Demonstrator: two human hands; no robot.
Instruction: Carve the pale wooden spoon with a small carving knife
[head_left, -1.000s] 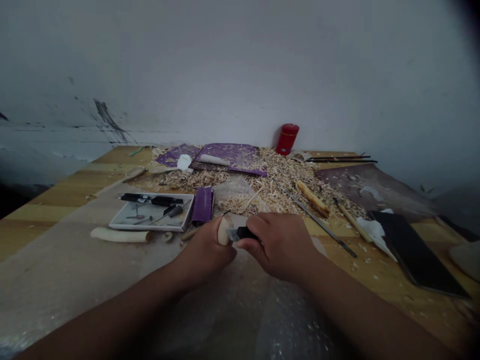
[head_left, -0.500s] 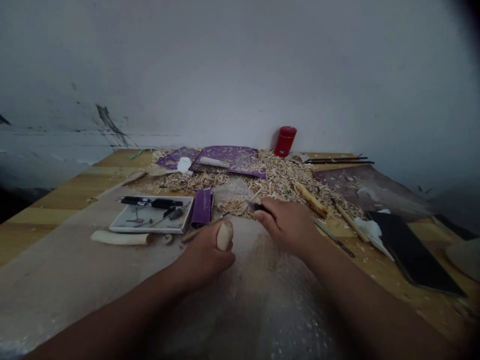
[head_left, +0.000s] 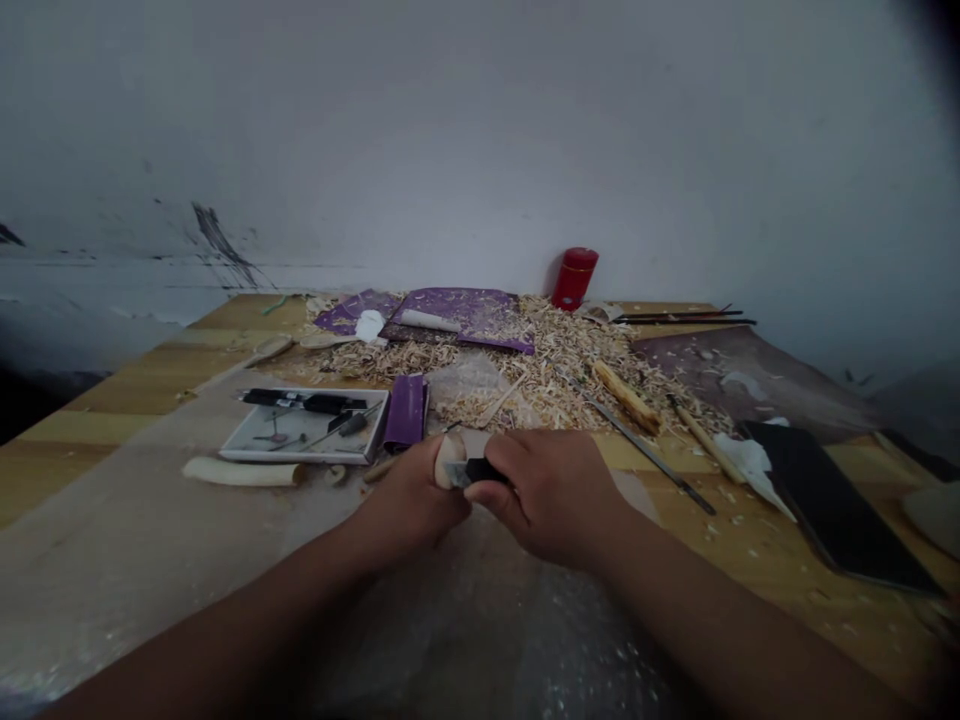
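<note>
My left hand (head_left: 409,500) is closed around a pale piece of wood (head_left: 448,452), whose rounded end sticks out above the fist. In my right hand (head_left: 551,490) is a carving knife (head_left: 484,471) with a black handle, gripped with the thumb along it. Its short blade (head_left: 455,473) lies against the pale wood, and the two hands almost touch. A clear plastic sheet (head_left: 187,560) spreads under both forearms. Left of my left hand lies a curved pale wooden stick (head_left: 244,474), and behind it stands a white tray (head_left: 300,457) with pens and small tool bits.
Wood shavings (head_left: 577,350) heap across the back of the table, around purple sheets (head_left: 480,305). A red can (head_left: 575,279) leans by the wall. On the right are a slim metal file (head_left: 652,457), a rough wood piece (head_left: 626,397) and a black flat board (head_left: 840,515).
My right hand has brought the knife left and down, from over the shavings onto the wood in my left hand. The left hand has hardly moved.
</note>
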